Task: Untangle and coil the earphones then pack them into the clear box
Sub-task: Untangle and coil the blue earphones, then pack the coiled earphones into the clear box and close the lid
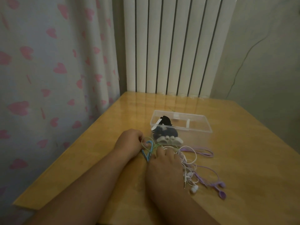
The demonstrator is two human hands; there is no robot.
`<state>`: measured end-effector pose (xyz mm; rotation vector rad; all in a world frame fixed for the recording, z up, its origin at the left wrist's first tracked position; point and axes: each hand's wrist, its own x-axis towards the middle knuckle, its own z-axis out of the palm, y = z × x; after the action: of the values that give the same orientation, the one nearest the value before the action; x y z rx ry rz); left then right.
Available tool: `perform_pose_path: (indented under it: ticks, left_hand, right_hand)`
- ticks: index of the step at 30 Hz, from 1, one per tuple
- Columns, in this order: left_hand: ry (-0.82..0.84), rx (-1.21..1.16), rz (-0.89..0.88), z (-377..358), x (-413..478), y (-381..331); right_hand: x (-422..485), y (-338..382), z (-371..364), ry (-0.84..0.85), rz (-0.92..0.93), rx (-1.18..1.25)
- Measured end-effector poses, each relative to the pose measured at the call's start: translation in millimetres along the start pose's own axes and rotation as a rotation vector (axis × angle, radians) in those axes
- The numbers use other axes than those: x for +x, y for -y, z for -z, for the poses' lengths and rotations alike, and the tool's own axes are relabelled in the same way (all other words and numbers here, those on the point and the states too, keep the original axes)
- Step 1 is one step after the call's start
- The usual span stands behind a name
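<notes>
Inspector: Head view, 1 frame. Left hand (pixel 129 143) pinches the green cord (pixel 155 145). Right hand (pixel 164 166) covers the earphones (pixel 193 161); its grip cannot be told.

Clerk: Hazard?

Inspector: Hard pulling may tighten knots. The clear box (pixel 194 130) sits just beyond on the table (pixel 243 143).

Earphones, one tangle (pixel 181 153), lying just in front of the clear box (pixel 208 124). I count a green cord (pixel 155 145) and a blue cord (pixel 146 154) looped at the left. White earphones (pixel 194 189) and purple earphones (pixel 219 185) trail right, buds loose at the near end. Box: transparent, oblong, open-topped, a dark bundle (pixel 164 133) at its left end.
</notes>
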<state>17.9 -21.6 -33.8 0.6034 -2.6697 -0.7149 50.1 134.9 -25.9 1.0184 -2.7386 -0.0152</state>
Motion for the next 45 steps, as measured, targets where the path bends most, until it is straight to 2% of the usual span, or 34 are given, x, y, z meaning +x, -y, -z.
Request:
perform_pose_path:
  ticks: [7,11,15,17,21,24,30,34,38,43,45]
  left_hand:
    - [-0.011,-0.015,-0.023,-0.6,-0.7,2.0]
    - [-0.001,0.072,-0.082,-1.2,-2.7,-1.6]
    - [0.007,0.089,-0.081,0.7,-6.3,-3.3]
    - [0.013,0.056,-0.061,2.2,-8.3,-2.4]
    - [0.016,0.016,-0.027,2.6,-11.5,-0.6]
    - [0.03,0.006,-0.012,3.1,-11.8,-0.8]
    - [0.008,-0.021,-0.009,8.7,-14.7,-1.4]
    - [-0.014,0.019,0.096,23.8,-11.8,2.6]
    - [0.089,0.008,0.214,36.0,-11.5,9.6]
    - [0.174,-0.112,0.36,41.4,-25.3,-1.2]
    - [0.206,-0.113,0.399,44.1,-31.6,-12.3]
  right_hand:
    - [-0.5,-2.5,-0.5,0.019,-0.005,0.041]
    - [-1.5,-5.1,3.4,-0.113,-0.032,0.124]
    - [-0.7,-16.1,5.6,-0.022,0.066,0.113]
    - [-1.6,-19.6,6.4,-0.118,0.045,0.108]
    - [-4.3,-25.6,5.9,-0.217,-0.061,0.155]
    - [-8.3,-34.9,12.0,-0.278,-0.062,0.192]
    - [-11.5,-56.1,13.6,-0.28,-0.06,0.316]
    - [-10.5,-78.3,14.7,-0.246,-0.151,0.346]
    - [-10.5,-107.1,19.3,-0.221,-0.28,0.36]
    - [-4.1,-143.7,17.6,0.006,-0.445,0.359]
    - [-2.2,-152.8,11.0,0.107,-0.491,0.428]
